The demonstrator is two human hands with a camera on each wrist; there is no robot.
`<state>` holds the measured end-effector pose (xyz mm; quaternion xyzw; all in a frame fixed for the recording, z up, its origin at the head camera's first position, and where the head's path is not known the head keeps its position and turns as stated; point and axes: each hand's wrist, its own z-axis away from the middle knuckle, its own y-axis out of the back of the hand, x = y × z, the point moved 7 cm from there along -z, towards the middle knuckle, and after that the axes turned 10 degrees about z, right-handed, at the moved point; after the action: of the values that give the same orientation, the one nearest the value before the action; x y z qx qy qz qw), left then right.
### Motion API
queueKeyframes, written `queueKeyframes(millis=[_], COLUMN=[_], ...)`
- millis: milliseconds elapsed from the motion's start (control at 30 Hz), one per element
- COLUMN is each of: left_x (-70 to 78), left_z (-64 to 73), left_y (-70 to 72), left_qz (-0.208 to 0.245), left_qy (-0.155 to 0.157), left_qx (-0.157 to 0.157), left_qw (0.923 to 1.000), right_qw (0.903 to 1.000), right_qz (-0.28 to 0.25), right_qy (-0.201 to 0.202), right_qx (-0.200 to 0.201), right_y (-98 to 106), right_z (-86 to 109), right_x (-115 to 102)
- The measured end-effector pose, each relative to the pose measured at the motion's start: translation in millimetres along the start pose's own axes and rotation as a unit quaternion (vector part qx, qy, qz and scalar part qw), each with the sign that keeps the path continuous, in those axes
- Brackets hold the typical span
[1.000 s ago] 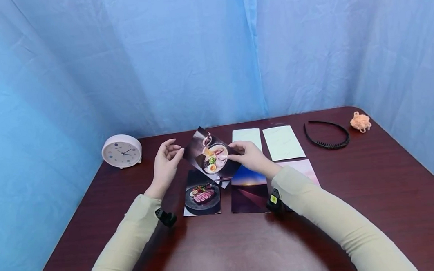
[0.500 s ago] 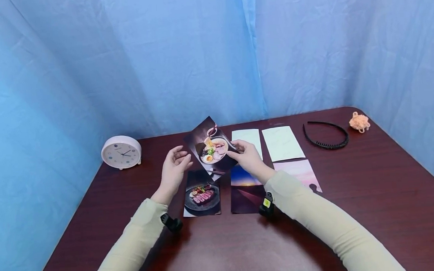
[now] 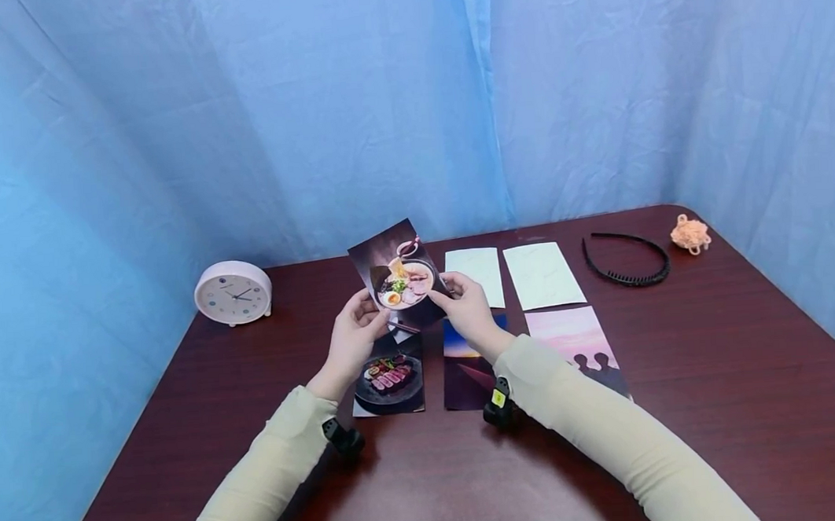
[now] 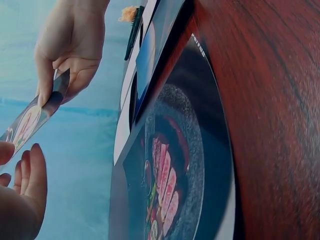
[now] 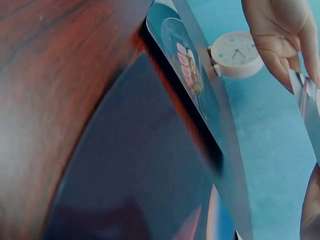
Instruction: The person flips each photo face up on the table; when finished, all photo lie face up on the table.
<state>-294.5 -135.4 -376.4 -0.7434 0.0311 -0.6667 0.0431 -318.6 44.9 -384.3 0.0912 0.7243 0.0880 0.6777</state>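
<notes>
A ramen photo print [image 3: 406, 281], showing a bowl with egg and sliced meat, is held up tilted above the table. My left hand [image 3: 352, 335] pinches its lower left edge between thumb and fingers, as the right wrist view also shows. The opposite edge is pinched by my right hand [image 3: 466, 307], thumb on the picture side. Below lies a steak photo [image 3: 388, 384], face up, partly covered by the ramen print in the head view. To its right is a dark road-and-sunset photo [image 3: 466, 372], its upper part overlapped by my right hand.
A pink-sky photo [image 3: 566, 330] lies right of the sunset one, partly behind my right sleeve. Two white sheets, one left [image 3: 476, 269] and one right [image 3: 544, 275], lie behind. A clock [image 3: 233, 294] stands left; a black headband [image 3: 630, 261] and a peach fluffy item [image 3: 690, 234] are right.
The ramen print has turned more upright and risen slightly. My left hand came off its left corner, moved right, and now pinches the lower left edge. My right hand kept hold, shifting slightly left.
</notes>
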Motion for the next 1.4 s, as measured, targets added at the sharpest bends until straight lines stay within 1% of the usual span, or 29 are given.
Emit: queueKeyframes(millis=[100,200,367,567,733,933,1000,1200,1400], left_x=[1.5,1.9,2.0,3.3,3.5,3.8,3.0,-1.2,-4.4], left_z=[-0.4,-1.9,-4.9,-8.1,-10.8,-15.4,-16.9,-19.8,-15.1], left_y=[2.7,6.2,11.0,15.4,19.4,24.4,26.0,29.1,29.8], left_qz=[-0.004,-0.004,-0.009,-0.015,-0.035,-0.036,-0.032,-0.048,-0.064], left_qy=[-0.009,-0.016,-0.016,-0.018,-0.017,-0.018,-0.014,0.01,0.032], left_qx=[0.018,0.033,0.046,0.043,0.041,0.034,0.033,0.032,0.029], left_qw=[0.9998,0.9993,0.9988,0.9988,0.9984,0.9986,0.9988,0.9983,0.997], right_qw=[0.9999,0.9998,0.9996,0.9987,0.9953,0.9921,0.9914,0.9906,0.9907], right_qz=[-0.007,-0.01,-0.027,-0.04,-0.066,-0.058,-0.054,-0.049,-0.056], right_qy=[0.005,0.007,-0.004,-0.021,-0.036,-0.043,-0.048,-0.056,-0.06], right_qx=[0.013,0.018,-0.002,-0.023,-0.06,-0.102,-0.109,-0.115,-0.109], right_y=[-3,-5,-7,-5,-7,-10,-11,-14,-14], right_z=[0.9,0.3,-2.4,-4.3,-2.3,0.7,1.7,2.4,1.1], right_x=[-1,-1,2,8,12,14,14,14,16])
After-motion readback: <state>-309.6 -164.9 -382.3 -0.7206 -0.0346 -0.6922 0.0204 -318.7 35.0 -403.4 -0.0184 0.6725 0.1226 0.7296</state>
